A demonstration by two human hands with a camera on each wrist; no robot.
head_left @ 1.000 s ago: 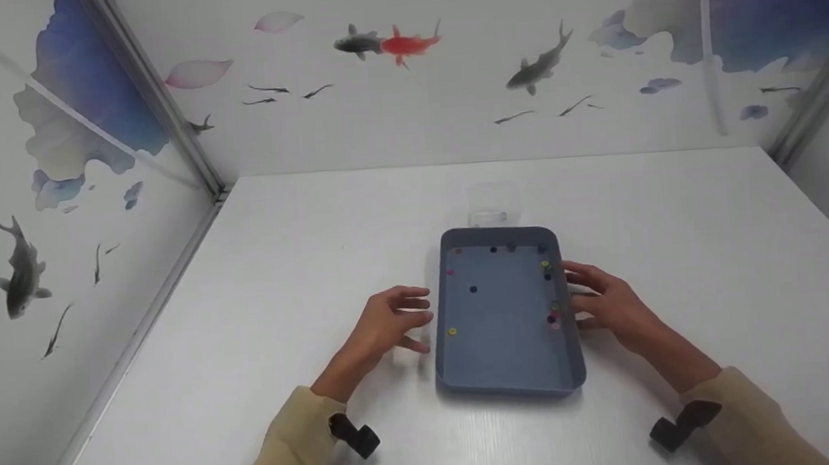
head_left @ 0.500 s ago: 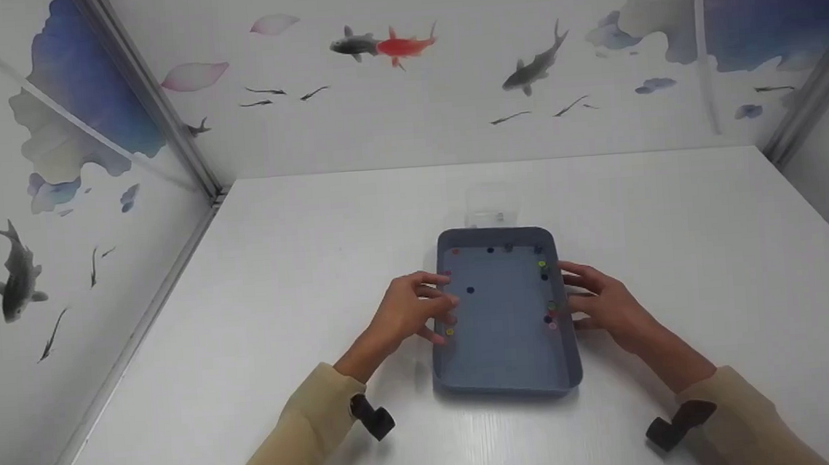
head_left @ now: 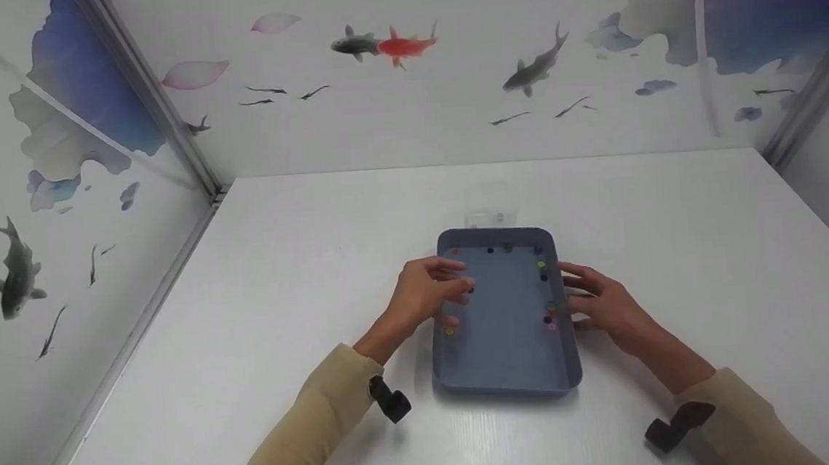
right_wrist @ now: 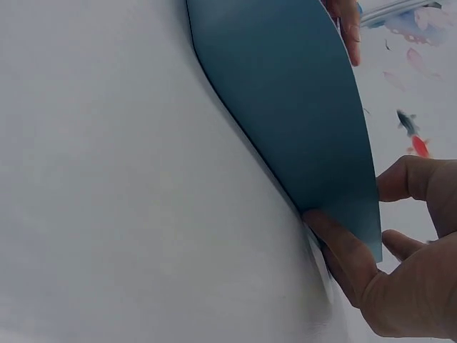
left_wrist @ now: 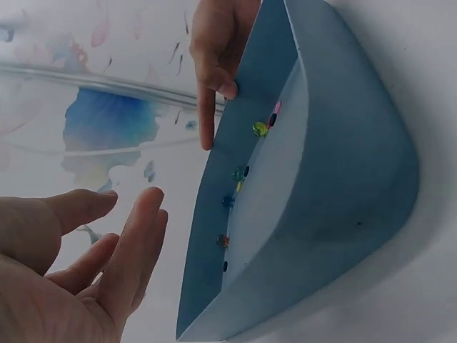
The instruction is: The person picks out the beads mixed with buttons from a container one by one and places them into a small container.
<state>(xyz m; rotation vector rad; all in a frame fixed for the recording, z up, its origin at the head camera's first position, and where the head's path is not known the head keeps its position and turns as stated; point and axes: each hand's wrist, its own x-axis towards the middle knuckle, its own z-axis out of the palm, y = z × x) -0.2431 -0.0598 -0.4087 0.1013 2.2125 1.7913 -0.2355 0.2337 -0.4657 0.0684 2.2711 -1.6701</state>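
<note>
A blue-grey rectangular tray [head_left: 503, 357] lies on the white table, with glass marbles [left_wrist: 259, 129] and small flat coloured discs scattered inside. My left hand [head_left: 418, 290] reaches over the tray's left rim, thumb and fingers spread apart with nothing between them. In the head view its fingertips overlap a dark disc [head_left: 471, 290]; a yellow disc [head_left: 450, 331] shows just below them. Outside the right wall, my right hand [head_left: 609, 306] touches the tray with its fingers. The right wrist view shows those fingers [right_wrist: 343, 243] at the wall's base and rim.
Behind the tray stands a clear plastic box [head_left: 491, 205] with something small inside. Several marbles and discs line the tray's right wall, such as a yellow disc [head_left: 541, 264]. White panels with painted fish [head_left: 407, 46] enclose the table's back and sides.
My left hand has moved right and slightly away from me, from beside the tray to over its left part. My right hand stays at the right wall.
</note>
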